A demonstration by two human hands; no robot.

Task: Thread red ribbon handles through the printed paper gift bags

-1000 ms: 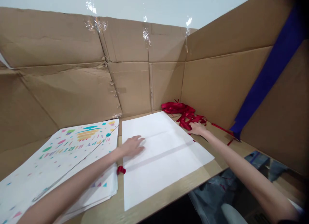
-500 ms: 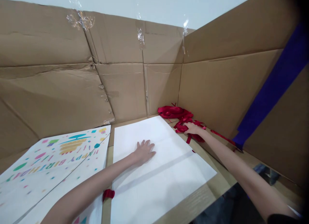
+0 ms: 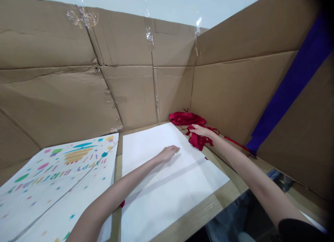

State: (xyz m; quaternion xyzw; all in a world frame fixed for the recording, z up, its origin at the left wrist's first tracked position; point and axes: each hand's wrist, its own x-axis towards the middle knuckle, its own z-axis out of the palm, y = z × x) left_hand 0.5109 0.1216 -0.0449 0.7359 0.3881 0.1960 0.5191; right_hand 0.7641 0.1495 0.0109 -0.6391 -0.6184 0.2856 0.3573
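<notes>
My right hand has its fingers closed on a bunch of red ribbon, whose ends hang over the right edge of a large white sheet. Above the middle of that sheet is my left hand, its fingers drawn together; what they hold, if anything, is hidden. A second bundle of red ribbon lies in the far corner, just beyond my right hand. By my left forearm a bit of red ribbon shows at the sheet's left edge.
On the left lies a white birthday-printed sheet with a slanting line across it. Cardboard walls rise behind and to the right. A blue strip runs down the right wall, above a thin red ribbon.
My left hand has lifted from lying spread on the white sheet, moved right and closed. My right hand has raised the red ribbon bunch and shifted slightly left.
</notes>
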